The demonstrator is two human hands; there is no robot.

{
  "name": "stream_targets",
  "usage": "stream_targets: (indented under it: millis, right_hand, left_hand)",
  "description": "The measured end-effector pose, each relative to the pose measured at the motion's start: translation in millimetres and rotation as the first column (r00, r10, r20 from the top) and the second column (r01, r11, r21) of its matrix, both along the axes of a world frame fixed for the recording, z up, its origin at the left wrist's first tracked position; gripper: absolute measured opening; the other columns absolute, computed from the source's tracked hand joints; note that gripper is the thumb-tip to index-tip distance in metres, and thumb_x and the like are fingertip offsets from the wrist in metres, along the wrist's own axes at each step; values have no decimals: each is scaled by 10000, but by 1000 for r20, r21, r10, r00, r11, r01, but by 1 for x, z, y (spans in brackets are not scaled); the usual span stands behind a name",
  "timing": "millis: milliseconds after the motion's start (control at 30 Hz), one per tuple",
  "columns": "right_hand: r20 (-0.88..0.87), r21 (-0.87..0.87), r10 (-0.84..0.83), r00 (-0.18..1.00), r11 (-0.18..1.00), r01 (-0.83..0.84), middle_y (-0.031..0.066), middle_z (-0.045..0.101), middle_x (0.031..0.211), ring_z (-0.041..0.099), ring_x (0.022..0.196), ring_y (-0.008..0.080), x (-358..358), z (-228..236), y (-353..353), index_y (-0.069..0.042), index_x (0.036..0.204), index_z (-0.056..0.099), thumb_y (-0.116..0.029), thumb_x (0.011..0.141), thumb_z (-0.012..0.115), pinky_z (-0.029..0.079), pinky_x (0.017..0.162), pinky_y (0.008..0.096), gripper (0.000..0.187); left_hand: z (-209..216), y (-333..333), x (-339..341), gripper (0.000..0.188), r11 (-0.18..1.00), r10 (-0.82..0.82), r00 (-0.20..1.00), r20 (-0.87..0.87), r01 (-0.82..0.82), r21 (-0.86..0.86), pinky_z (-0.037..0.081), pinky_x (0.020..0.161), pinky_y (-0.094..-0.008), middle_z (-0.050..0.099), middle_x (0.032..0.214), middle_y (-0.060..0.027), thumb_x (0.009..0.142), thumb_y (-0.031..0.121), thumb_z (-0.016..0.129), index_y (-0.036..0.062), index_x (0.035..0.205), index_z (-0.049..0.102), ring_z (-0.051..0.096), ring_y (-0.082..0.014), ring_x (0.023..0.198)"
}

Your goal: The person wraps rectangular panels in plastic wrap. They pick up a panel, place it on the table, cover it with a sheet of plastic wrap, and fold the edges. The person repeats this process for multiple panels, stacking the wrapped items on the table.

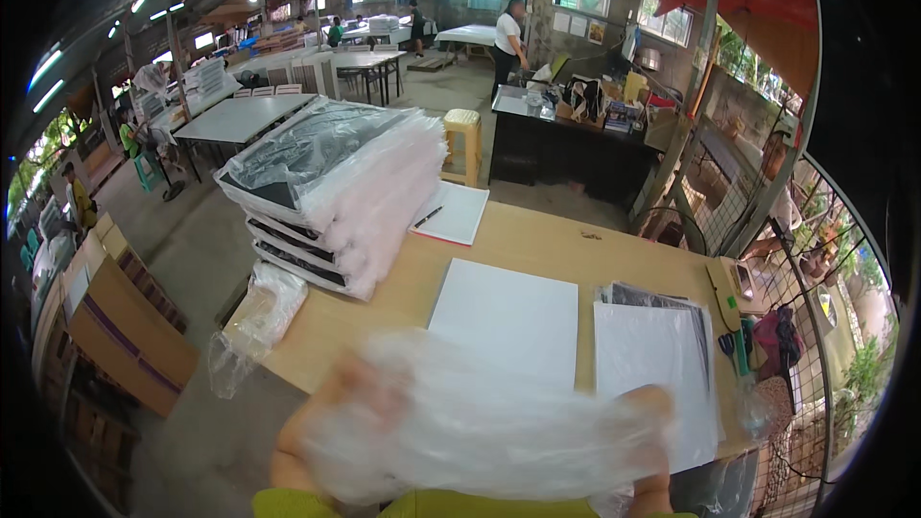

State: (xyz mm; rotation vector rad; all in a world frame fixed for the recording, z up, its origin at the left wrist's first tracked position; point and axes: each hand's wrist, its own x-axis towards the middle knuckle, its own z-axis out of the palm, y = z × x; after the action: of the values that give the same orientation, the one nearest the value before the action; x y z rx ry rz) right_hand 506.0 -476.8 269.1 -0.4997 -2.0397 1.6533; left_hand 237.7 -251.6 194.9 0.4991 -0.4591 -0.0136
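Observation:
A clear plastic bag [489,427], smeared by motion, stretches between my two hands at the near edge of the table. My left hand [363,388] grips its left part and shows through the film, blurred. At the bag's right end, my right hand [652,405] holds the plastic, its fingers mostly hidden. Just beyond the bag lies a white flat sheet or panel [508,312] on the table. Right of it, a stack of white and dark flat pieces in plastic [652,355] sits close to my right hand.
Plastic-wrapped dark-topped panels [336,192] are piled at the table's far left, beside a notepad [460,216] with a pen [429,217]. Crumpled plastic [264,312] hangs off the left edge. Scissors [727,350] lie right. Beyond stand a yellow stool [462,144] and a cluttered black desk [566,149].

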Motion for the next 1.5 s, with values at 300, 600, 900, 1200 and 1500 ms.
stream_targets:
  millis: [300,600,900,1200,1500]
  right_hand:
    - [-154,-94,-113,982,991,99,131,636,816,595,677,243,15,-3,-14,47,881,622,-210,750,711,481,634,341,302]
    - [-197,-170,-147,969,979,114,130,631,836,594,684,242,6,-21,-15,43,911,613,-223,753,705,484,633,339,323]
    - [-278,-231,-192,941,964,129,129,626,856,594,690,241,5,-32,-23,38,942,604,-236,756,698,487,632,337,345]
    - [-420,-288,-322,848,934,212,128,620,876,593,696,240,7,-45,-46,33,973,594,-249,759,692,490,631,335,368]
    - [-624,-449,-535,569,842,298,126,615,897,593,702,238,14,-73,-75,29,1004,585,-261,761,686,493,629,333,392]
  left_hand:
    - [94,57,39,387,650,74,954,289,-266,712,466,795,-383,607,1036,-169,875,349,553,-8,1010,619,577,-282,939]
    - [99,70,13,318,591,202,954,222,-300,749,462,731,-316,617,1004,-96,855,295,621,15,1005,637,586,-212,858]
    - [85,66,-11,292,678,329,936,127,-328,657,478,698,-333,606,927,-87,857,251,609,12,1025,607,584,-205,804]
    - [56,5,48,289,805,-519,734,438,592,-37,481,603,-362,584,812,-109,869,238,544,-17,998,586,574,-239,691]
    - [52,61,23,408,990,114,953,280,-133,48,434,450,-264,542,627,-46,934,352,373,12,1095,531,508,-153,488]
